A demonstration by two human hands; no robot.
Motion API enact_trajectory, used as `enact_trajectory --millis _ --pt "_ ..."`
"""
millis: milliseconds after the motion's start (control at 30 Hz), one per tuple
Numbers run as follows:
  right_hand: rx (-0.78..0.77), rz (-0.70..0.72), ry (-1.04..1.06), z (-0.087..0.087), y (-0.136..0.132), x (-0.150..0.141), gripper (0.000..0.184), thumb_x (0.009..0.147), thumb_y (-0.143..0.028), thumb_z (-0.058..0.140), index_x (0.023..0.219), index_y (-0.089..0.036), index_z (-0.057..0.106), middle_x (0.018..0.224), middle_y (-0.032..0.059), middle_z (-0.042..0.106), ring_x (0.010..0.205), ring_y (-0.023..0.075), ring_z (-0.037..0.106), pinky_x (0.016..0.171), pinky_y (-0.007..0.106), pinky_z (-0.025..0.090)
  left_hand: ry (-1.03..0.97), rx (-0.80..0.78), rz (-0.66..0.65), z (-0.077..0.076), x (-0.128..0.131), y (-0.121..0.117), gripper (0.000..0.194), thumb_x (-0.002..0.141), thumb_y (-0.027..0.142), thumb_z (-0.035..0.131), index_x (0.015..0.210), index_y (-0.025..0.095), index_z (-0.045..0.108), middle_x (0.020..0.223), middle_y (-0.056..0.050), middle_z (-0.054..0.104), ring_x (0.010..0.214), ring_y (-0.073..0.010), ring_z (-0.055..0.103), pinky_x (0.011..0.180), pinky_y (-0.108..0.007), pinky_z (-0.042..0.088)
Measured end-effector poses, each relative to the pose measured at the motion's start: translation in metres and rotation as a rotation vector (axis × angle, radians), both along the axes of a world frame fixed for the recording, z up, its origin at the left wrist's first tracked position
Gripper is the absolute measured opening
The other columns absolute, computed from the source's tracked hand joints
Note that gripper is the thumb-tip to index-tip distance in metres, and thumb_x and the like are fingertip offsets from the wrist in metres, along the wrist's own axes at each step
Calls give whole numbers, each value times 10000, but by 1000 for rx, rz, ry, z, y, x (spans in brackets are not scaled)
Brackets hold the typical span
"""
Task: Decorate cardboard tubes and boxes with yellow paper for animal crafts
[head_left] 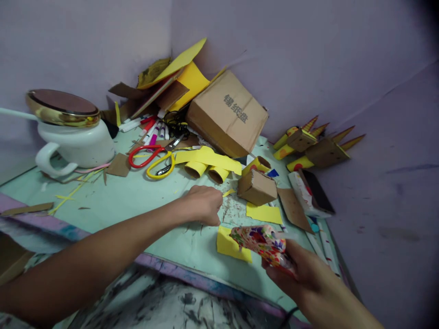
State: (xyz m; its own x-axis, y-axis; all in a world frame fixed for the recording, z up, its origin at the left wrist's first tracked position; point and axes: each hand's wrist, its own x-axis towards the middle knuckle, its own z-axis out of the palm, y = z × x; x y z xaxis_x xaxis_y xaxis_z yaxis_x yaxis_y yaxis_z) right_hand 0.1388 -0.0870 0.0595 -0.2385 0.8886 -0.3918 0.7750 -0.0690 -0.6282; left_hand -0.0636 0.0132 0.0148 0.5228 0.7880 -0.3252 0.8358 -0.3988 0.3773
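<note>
My left hand (204,204) is closed, knuckles up, low over the middle of the table. Its fingertips are hidden, so what they hold, if anything, does not show. A thin yellow scrap (228,193) lies just beyond it. My right hand (302,269) is wrapped round a flower-patterned glue gun (259,241), its nozzle pointing left above a yellow paper piece (228,246). Farther back, a yellow strip (209,157) lies across two yellow-covered cardboard tubes (219,174). To their right are a small cardboard box (258,188) and another yellow paper piece (264,213).
Red-and-yellow scissors (151,160) lie at the left centre, with several markers (154,132) behind. A white mug (75,144) bears a gold-rimmed disc (63,107). A large cardboard box (228,114) leans at the back. Paper figures with spikes (325,151) stand at the right wall.
</note>
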Motion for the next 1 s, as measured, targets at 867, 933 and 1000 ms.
enact_trajectory --millis 867,933,1000 --pt "-81 -458 232 16 -19 56 431 634 -410 701 1016 -217 647 1039 95 693 869 268 656 684 298 551 2 16 25 -4 -1 0 130 558 336 576 611 228 626 666 -44 663 624 -230 585 470 -293 338" --pt "-14 -574 367 21 -14 64 344 626 -405 733 900 -218 644 821 47 699 634 169 627 508 213 507 8 25 31 -5 -1 1 134 559 344 568 605 232 625 672 -43 668 632 -231 590 466 -288 323" --pt "107 -712 475 21 -7 73 267 633 -395 751 745 -207 597 572 -29 592 428 67 466 361 129 364 13 34 36 -4 0 1 129 563 341 559 603 235 620 678 -39 672 641 -230 594 465 -284 307"
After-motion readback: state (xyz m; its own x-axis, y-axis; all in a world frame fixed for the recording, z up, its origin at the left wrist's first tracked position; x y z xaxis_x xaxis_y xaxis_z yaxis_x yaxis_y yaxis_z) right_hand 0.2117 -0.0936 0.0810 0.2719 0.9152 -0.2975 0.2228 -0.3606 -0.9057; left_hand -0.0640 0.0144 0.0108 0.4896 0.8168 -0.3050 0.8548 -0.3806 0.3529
